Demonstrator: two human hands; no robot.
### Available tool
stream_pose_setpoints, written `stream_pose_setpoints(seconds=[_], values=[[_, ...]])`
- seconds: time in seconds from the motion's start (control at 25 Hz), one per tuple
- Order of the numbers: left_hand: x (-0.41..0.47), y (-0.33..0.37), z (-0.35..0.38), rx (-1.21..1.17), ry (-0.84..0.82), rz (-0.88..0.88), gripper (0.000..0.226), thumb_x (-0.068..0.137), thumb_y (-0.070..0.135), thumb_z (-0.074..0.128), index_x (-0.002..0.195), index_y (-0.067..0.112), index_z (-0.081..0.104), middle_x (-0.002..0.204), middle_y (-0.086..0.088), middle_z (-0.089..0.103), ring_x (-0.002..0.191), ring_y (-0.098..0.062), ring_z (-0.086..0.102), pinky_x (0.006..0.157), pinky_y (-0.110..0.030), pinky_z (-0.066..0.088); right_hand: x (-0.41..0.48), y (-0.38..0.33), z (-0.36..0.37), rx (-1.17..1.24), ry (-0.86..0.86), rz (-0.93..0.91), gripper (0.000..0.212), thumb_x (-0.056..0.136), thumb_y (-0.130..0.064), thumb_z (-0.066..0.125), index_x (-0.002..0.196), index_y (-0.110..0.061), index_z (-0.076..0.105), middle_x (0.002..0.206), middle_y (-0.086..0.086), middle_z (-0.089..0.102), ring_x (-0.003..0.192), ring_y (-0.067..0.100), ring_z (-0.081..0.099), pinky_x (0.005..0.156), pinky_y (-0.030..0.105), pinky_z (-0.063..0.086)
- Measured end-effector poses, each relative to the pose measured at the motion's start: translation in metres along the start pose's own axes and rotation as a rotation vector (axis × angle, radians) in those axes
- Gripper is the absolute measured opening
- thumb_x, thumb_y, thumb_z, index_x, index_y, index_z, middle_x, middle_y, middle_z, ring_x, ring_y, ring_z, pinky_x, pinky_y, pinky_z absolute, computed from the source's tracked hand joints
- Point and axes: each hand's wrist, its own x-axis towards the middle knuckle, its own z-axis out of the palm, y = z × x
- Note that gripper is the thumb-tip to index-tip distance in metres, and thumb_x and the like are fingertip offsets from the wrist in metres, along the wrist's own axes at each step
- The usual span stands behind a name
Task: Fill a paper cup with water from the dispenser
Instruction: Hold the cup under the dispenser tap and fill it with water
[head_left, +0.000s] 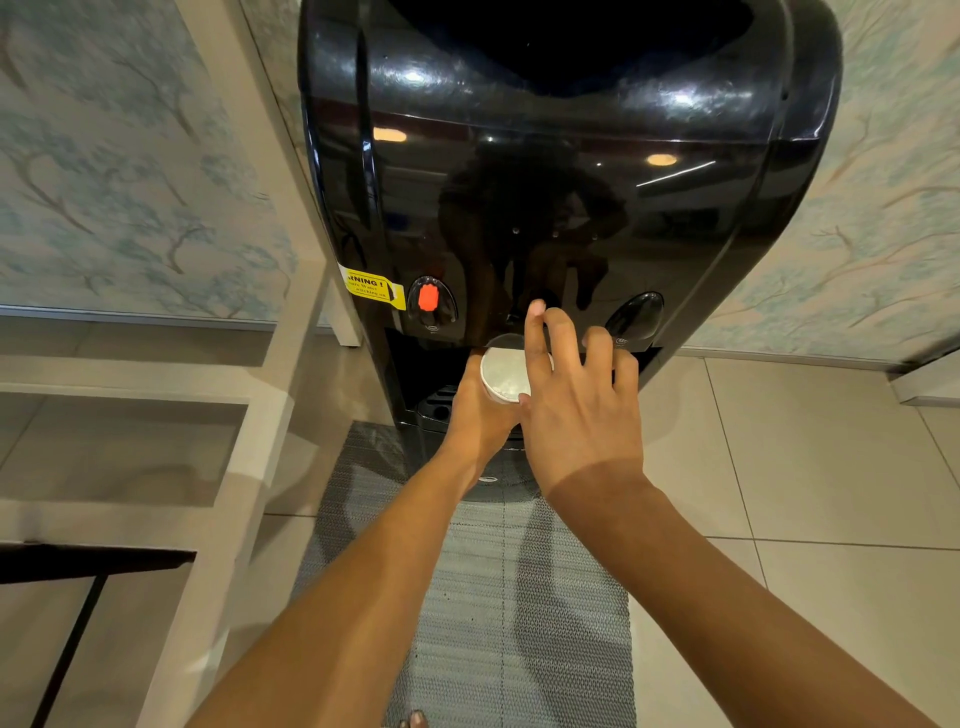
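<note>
Paper cup (503, 375) in left hand (480, 410) grip under black dispenser (566, 171); right hand (576, 400) open, forefinger on it.

Tiled floor (810, 467), beige with thin dark joints. A grey woven mat (519, 623) lies flat on it, running from the near edge to the base of the black dispenser (571, 182), which stands on the floor against the wall; the mat's far end touches the dispenser's foot.
</note>
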Motion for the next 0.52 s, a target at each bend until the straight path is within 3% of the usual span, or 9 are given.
stream_pose_setpoints(seconds=[0.32,0.44,0.52], values=[[-0.006,0.002,-0.001,-0.100,-0.023,0.009,0.054,0.072,0.006,0.077,0.113,0.019,0.045,0.091,0.015,0.054,0.082,0.002,0.054,0.057,-0.002,0.046,-0.020,0.003,0.002,0.196,-0.034,-0.004,0.083,0.065,-0.017,0.073,0.140,-0.010,0.039,0.125,0.008,0.058,0.099,0.028,0.058,0.080,0.038,0.050],[-0.010,-0.002,-0.003,-0.122,-0.034,0.017,0.058,0.069,0.004,0.079,0.111,0.024,0.045,0.096,0.015,0.056,0.089,0.000,0.056,0.064,-0.007,0.049,-0.023,0.007,0.003,0.532,-0.067,0.065,0.076,0.074,-0.008,0.067,0.142,-0.013,0.034,0.133,0.012,0.049,0.113,0.030,0.049,0.092,0.038,0.045],[-0.014,-0.006,-0.004,-0.141,-0.028,0.024,0.063,0.066,0.001,0.080,0.115,0.023,0.047,0.103,0.010,0.058,0.100,-0.007,0.057,0.076,-0.015,0.051,-0.027,0.008,0.006,0.804,-0.138,0.210,0.065,0.080,-0.004,0.058,0.141,-0.014,0.035,0.136,0.010,0.041,0.120,0.025,0.039,0.099,0.029,0.035]])
